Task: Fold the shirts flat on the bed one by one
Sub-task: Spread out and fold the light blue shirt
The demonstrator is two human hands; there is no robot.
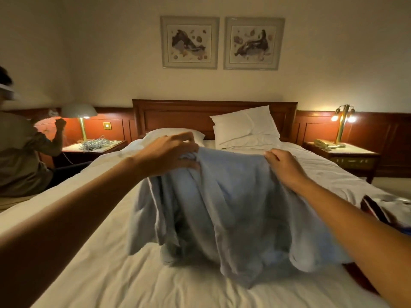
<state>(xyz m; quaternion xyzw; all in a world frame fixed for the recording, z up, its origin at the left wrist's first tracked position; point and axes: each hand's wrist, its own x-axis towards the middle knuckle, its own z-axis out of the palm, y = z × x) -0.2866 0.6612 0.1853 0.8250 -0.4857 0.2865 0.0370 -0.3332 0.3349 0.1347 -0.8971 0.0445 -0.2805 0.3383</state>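
The left hand (171,152) grips a bunched fold at the top of a light blue shirt (222,207), its fingers curled into the cloth. The right hand (287,167) pinches the same top edge further along, with the thumb on the near side and the fingers hidden behind the fabric. The shirt hangs down between and below both hands, and its lower hem touches the white sheet of the bed (89,263). The cloth is blurred, so any label on it cannot be read.

Beyond the left hand lies a flat pillow (153,134). Beyond the right hand, stacked pillows (244,125) lean on the wooden headboard (178,114). Above both hands hang two framed prints (189,42), too small to show any writing.

Out past the left hand, a lit lamp (79,112) stands by a tangle of cable (95,144), and another person (17,152) sits on the bed's edge. Out past the right hand are a brass lamp (343,121) and a telephone (323,143). Beside the right forearm lies a heap of clothes (389,210).
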